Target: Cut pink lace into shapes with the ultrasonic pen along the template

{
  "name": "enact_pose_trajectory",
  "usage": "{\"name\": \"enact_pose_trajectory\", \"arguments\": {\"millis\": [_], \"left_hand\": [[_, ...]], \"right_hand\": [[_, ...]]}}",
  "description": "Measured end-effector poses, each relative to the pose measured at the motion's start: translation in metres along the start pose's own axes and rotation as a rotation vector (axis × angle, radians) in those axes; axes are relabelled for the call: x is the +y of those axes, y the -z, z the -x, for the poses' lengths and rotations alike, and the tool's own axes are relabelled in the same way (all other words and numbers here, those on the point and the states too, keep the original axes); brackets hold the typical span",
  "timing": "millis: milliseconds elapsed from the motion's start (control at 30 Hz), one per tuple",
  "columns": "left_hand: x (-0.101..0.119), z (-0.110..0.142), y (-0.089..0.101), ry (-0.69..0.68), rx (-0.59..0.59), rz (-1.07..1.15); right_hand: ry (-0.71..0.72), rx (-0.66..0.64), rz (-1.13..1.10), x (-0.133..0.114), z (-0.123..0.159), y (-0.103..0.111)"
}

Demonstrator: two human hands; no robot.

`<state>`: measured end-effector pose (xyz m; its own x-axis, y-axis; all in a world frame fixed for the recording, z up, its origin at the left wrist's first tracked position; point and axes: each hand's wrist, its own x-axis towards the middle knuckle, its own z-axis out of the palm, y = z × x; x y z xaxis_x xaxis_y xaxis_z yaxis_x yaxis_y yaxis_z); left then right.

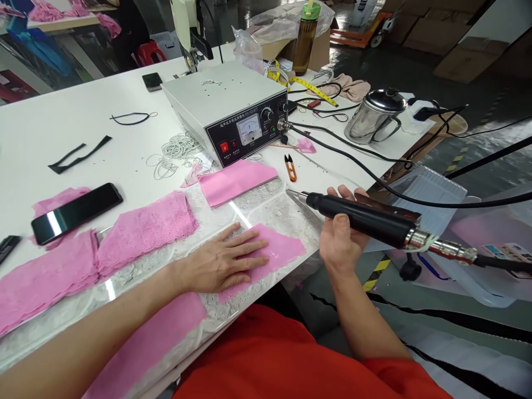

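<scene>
Fingers spread, my left hand [224, 259] lies flat on a pink fabric piece [285, 249] at the table's front edge. My right hand [343, 238] is wrapped round a black handheld ultrasonic cutter [361, 216], its metal tip pointing left, just above the table edge and apart from the fabric. The cutter's cable runs off to the right. A folded pink fabric stack [236, 182] lies beyond my left hand. To the left are pink lace pieces [145, 230], and another pink piece [162, 338] lies partly hidden under my left forearm.
A control box [245, 122] with dial and red switch stands behind the fabric. Around it lie orange thread snips [291, 168], a phone [77, 212], tangled cord [178, 148] and a yellow tape measure [311, 88]. A glass mug [376, 116] and plastic bins [461, 244] are at right.
</scene>
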<state>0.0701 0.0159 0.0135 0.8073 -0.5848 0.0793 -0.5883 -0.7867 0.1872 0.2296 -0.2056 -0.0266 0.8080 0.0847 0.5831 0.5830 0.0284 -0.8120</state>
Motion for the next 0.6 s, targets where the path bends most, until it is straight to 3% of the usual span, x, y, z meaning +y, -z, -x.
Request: {"name": "enact_pose_trajectory", "arguments": {"millis": [167, 333, 400, 600], "left_hand": [[-0.001, 0.000, 0.000, -0.008, -0.020, -0.017], [-0.001, 0.000, -0.002, -0.006, -0.021, 0.000], [-0.001, 0.000, -0.002, -0.007, -0.023, 0.008], [-0.001, 0.000, -0.002, 0.008, -0.028, 0.030]], "right_hand": [[-0.143, 0.301, -0.466, -0.008, -0.021, -0.015], [-0.185, 0.493, -0.584, -0.028, -0.043, 0.013], [-0.173, 0.454, -0.530, -0.034, -0.045, 0.031], [-0.194, 0.110, -0.541, -0.039, -0.036, 0.064]]}}
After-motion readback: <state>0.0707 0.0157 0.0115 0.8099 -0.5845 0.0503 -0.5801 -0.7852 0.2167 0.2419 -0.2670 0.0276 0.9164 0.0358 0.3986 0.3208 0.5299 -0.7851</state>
